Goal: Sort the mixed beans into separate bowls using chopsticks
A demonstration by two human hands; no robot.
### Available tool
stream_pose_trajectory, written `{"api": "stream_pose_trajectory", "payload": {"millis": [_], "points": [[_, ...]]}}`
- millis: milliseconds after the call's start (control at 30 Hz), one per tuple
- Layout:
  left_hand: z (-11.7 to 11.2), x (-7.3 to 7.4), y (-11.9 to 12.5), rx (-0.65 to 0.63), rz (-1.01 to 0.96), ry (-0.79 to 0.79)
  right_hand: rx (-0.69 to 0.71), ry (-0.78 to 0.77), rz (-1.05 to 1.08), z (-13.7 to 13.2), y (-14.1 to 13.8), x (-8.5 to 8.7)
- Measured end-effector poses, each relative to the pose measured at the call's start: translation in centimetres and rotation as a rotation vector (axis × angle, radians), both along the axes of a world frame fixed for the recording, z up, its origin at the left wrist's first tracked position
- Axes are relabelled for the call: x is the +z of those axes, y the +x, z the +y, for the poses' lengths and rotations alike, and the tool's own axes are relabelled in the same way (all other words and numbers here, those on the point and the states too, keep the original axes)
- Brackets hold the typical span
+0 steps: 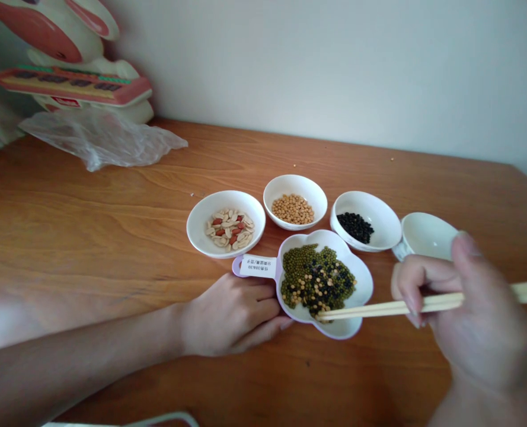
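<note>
Head view showed my right grip (474,326) clasping chopsticks (379,309), apparently picking mixed beans (320,280), precise pinching due next; left grip (236,314) unclear.

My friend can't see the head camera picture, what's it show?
A right hand holds chopsticks pointing into a scalloped dish of mung beans with black and yellow ones mixed in; the left hand is at its rim. Beyond stand four white bowls, three holding peanuts, soybeans and black beans.
</note>
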State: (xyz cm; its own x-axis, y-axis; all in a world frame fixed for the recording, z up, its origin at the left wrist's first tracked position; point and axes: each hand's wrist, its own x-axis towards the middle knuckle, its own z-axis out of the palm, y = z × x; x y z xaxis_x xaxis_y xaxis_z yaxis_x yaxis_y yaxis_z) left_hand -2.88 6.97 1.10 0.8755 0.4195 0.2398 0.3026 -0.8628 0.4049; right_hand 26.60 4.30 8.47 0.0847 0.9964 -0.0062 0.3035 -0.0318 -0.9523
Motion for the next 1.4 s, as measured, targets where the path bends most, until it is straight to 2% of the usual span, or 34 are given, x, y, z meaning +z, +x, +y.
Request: {"api": "stream_pose_trajectory", "payload": {"millis": [133,300,467,700,867,967,1067,1167,1300,1400], "points": [[0.0,0.0,0.0,-0.001,-0.006,-0.002,-0.015,-0.019,-0.079,-0.2,1.0,-0.1],[0.0,0.0,0.0,0.004,-0.009,-0.011,0.071,-0.036,-0.074,0.5,0.4,-0.6],[0.0,-0.1,0.0,0.002,-0.003,-0.007,-0.082,0.050,-0.025,0.3,-0.2,-0.3],[0.0,-0.1,0.0,-0.007,-0.010,-0.017,0.048,0.015,0.051,0.4,-1.7,0.0],[0.0,-0.1,0.1,-0.008,-0.005,-0.022,0.104,0.000,0.022,0.5,-2.3,-0.2],[0.0,-0.2,0.1,-0.010,0.004,-0.021,0.043,0.043,0.044,0.4,-1.8,-0.1],[0.0,-0.2,0.0,-0.009,0.001,-0.013,-0.068,0.121,0.058,0.4,-1.3,0.0],[0.0,-0.3,0.0,-0.007,-0.017,0.004,-0.188,0.137,0.018,0.5,-1.3,-0.1],[0.1,-0.4,0.0,-0.006,-0.020,0.013,-0.207,0.122,-0.004,0.8,-1.5,-0.5],[0.0,-0.3,0.0,-0.018,-0.043,0.057,-0.268,0.176,0.010,1.0,-1.4,-0.6]]}}
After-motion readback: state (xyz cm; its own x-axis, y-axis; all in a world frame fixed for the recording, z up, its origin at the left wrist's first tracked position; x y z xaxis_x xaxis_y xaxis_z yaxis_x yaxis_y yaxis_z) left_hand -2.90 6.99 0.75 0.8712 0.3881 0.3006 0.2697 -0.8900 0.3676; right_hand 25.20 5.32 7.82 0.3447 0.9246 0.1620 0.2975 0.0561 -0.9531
